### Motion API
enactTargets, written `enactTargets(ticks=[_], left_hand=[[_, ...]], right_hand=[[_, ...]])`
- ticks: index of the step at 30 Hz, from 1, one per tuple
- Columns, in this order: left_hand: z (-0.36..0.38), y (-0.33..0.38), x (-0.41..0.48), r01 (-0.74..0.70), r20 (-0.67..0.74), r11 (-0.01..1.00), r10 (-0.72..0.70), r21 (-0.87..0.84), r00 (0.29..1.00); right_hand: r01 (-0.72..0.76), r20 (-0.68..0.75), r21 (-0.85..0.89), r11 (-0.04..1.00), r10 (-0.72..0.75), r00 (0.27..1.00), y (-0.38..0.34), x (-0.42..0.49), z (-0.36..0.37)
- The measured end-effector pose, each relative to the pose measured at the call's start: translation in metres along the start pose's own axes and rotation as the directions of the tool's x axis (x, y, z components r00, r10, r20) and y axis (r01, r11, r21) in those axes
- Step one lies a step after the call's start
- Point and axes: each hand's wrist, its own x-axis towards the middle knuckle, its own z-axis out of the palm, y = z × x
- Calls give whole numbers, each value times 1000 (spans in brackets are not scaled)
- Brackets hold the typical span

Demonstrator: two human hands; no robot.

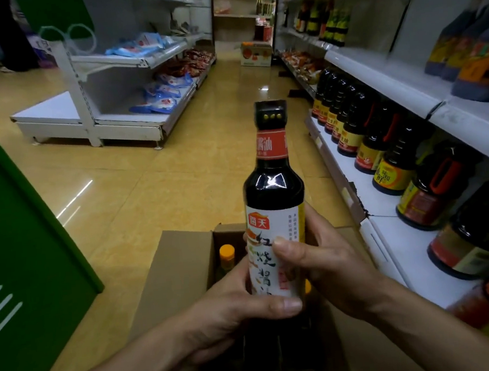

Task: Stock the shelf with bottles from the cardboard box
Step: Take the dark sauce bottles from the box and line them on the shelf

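Both hands clamped on upright soy sauce bottle (274, 200): left hand (233, 310) low, right hand (323, 255) at 3 o'clock. Open cardboard box (169, 280) beneath. Shelf (386, 202) at 2 o'clock.

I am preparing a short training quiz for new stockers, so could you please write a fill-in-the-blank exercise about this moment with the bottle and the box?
1. The dark sauce bottle is gripped by ____ hands, the left hand and the right hand.
2. The bottle is held ____, with its cap at the top.
3. Directly below it the cardboard box stands ____, its flaps spread.
4. The bottle in the box has a cap coloured ____.

Missing words: both; upright; open; orange
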Motion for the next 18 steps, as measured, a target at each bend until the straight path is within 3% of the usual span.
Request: enactTargets(ticks=[2,5,8,12,18], left_hand=[[1,3,-2,2,58,1000,-1,-22,998],[6,4,-3,-39,-87,992,50,120,995],[9,1,-1,-75,-259,968,139,240,956],[8,-4,2,-93,-326,966,171,243,930],[8,-4,7,-92,-473,962,209,259,856]], right_hand=[[-25,71,104,994,18,997,-2,1,-1],[-26,87,181,983,11,996,-4,2,-2],[-9,7,93,996,8,1000,-3,5,3],[-13,-77,-106,994,5,997,3,7,12],[14,-164,-201,979,-48,985,0,11,15]])
